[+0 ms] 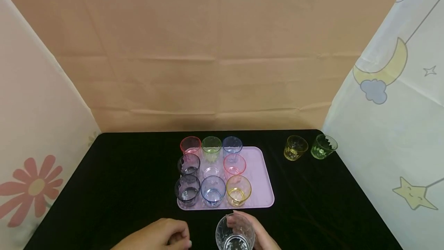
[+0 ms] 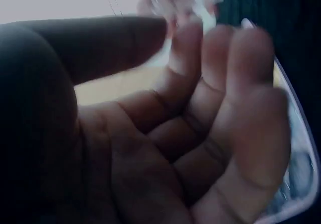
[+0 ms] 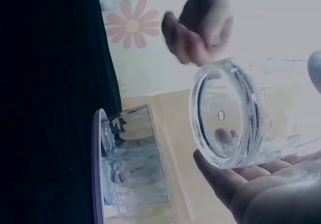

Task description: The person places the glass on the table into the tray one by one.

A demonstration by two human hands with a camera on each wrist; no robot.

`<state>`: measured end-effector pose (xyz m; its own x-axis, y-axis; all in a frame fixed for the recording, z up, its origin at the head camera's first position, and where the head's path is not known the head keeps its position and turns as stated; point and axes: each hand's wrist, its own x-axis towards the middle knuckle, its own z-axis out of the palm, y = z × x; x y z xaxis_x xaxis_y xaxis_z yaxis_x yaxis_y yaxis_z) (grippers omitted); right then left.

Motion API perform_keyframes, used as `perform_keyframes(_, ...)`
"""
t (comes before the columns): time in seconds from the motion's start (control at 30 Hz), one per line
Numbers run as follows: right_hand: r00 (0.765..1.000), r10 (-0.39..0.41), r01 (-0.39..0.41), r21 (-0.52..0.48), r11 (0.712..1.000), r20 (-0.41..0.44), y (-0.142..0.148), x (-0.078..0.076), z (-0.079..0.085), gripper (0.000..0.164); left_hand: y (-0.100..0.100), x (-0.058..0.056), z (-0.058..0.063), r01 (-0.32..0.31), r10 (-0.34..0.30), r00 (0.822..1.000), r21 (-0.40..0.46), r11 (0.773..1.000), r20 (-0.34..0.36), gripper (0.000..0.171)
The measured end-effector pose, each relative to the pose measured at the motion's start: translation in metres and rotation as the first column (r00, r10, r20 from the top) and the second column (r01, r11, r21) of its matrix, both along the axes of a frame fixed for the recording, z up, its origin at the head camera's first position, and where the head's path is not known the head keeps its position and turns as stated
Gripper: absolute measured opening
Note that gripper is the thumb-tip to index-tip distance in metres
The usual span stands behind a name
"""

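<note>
My right hand holds a clear drinking glass by its side, in front of the tray. In the right wrist view the thick round base of this glass faces the camera, with fingers along its lower side and the thumb tip at the right edge. To the left of the glass, my left hand is loosely curled and holds nothing; its palm and bent fingers fill the left wrist view, blurred. Beyond both hands, a pink tray bears glasses in rows. Its front row has a dark glass, a blue glass and a yellow glass.
Behind these stand a dark glass, a faint clear one and a pink glass. Red, green and blue glasses line the back. Another yellow glass and green glass stand right of the tray.
</note>
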<state>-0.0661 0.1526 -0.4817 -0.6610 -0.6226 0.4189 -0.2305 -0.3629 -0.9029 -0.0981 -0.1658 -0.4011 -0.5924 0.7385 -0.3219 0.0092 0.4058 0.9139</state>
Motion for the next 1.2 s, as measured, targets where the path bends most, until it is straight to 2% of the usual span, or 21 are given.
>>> perform_keyframes(0.07, 0.999, -0.028, 0.028, 0.01, 1.0, -0.045, 0.002, 0.0, 0.001, 0.069, -0.011, -0.005, -0.004, -0.039, 0.039, 0.999, -0.049, 0.998, -0.001, 0.011)
perform_keyframes(0.17, 0.992, -0.065, 0.067, 0.015, 0.998, -0.105, 0.005, -0.001, 0.002, 0.076, -0.026, -0.018, -0.02, -0.153, 0.156, 0.988, -0.122, 0.981, 0.015, 0.017)
perform_keyframes(0.27, 0.991, -0.088, 0.091, 0.028, 0.995, -0.106, 0.007, 0.0, 0.004, 0.079, -0.036, -0.035, -0.05, -0.259, 0.263, 0.965, -0.155, 0.953, 0.007, 0.026)
perform_keyframes(0.3, 0.99, -0.095, 0.099, 0.034, 0.994, -0.108, 0.008, 0.0, 0.004, 0.078, -0.041, -0.043, -0.067, -0.288, 0.293, 0.956, -0.15, 0.946, 0.011, 0.034)
perform_keyframes(0.37, 0.986, -0.11, 0.116, 0.044, 0.992, -0.126, 0.01, 0.0, 0.005, 0.077, -0.044, -0.052, -0.085, -0.327, 0.33, 0.944, -0.161, 0.931, -0.008, 0.039)
perform_keyframes(0.43, 0.983, -0.12, 0.127, 0.045, 0.991, -0.14, 0.012, -0.001, 0.005, 0.076, -0.043, -0.058, -0.096, -0.352, 0.351, 0.936, -0.169, 0.921, -0.039, 0.041)
perform_keyframes(0.5, 0.978, -0.133, 0.142, 0.046, 0.989, -0.158, 0.014, -0.002, 0.006, 0.074, -0.037, -0.06, -0.098, -0.377, 0.368, 0.926, -0.18, 0.908, -0.083, 0.038)
perform_keyframes(0.53, 0.975, -0.139, 0.149, 0.043, 0.988, -0.171, 0.014, -0.003, 0.006, 0.073, -0.032, -0.057, -0.091, -0.393, 0.375, 0.919, -0.199, 0.898, -0.121, 0.031)
perform_keyframes(0.57, 0.973, -0.146, 0.156, 0.043, 0.987, -0.179, 0.015, -0.003, 0.007, 0.073, -0.028, -0.057, -0.09, -0.405, 0.38, 0.913, -0.208, 0.89, -0.151, 0.029)
perform_keyframes(0.6, 0.972, -0.154, 0.165, 0.049, 0.985, -0.175, 0.016, -0.003, 0.009, 0.074, -0.025, -0.055, -0.088, -0.429, 0.397, 0.9, -0.211, 0.878, -0.18, 0.027)
perform_keyframes(0.7, 0.974, -0.182, 0.194, 0.083, 0.977, -0.136, 0.017, 0.0, 0.014, 0.074, -0.019, -0.054, -0.088, -0.466, 0.415, 0.878, -0.228, 0.855, -0.24, 0.024)
perform_keyframes(0.77, 0.973, -0.211, 0.222, 0.113, 0.969, -0.097, 0.019, 0.003, 0.018, 0.076, -0.018, -0.054, -0.089, -0.475, 0.42, 0.873, -0.235, 0.848, -0.25, 0.023)
perform_keyframes(0.87, 0.959, -0.265, 0.277, 0.144, 0.95, -0.1, 0.022, 0.005, 0.022, 0.077, -0.017, -0.055, -0.091, -0.482, 0.419, 0.867, -0.248, 0.84, -0.269, 0.022)
perform_keyframes(0.97, 0.934, -0.338, 0.355, 0.19, 0.915, -0.116, 0.027, 0.007, 0.026, 0.076, -0.015, -0.056, -0.091, -0.494, 0.415, 0.858, -0.26, 0.83, -0.304, 0.021)
perform_keyframes(1.03, 0.906, -0.412, 0.422, 0.254, 0.87, -0.095, 0.032, 0.01, 0.029, 0.074, -0.013, -0.056, -0.09, -0.503, 0.415, 0.851, -0.267, 0.822, -0.323, 0.021)
perform_keyframes(1.1, 0.859, -0.506, 0.503, 0.326, 0.8, -0.084, 0.037, 0.012, 0.032, 0.071, -0.012, -0.056, -0.089, -0.507, 0.417, 0.849, -0.277, 0.816, -0.325, 0.021)
perform_keyframes(1.2, 0.765, -0.636, 0.616, 0.404, 0.676, -0.101, 0.046, 0.011, 0.036, 0.068, -0.011, -0.057, -0.088, -0.502, 0.414, 0.854, -0.295, 0.813, -0.315, 0.021)
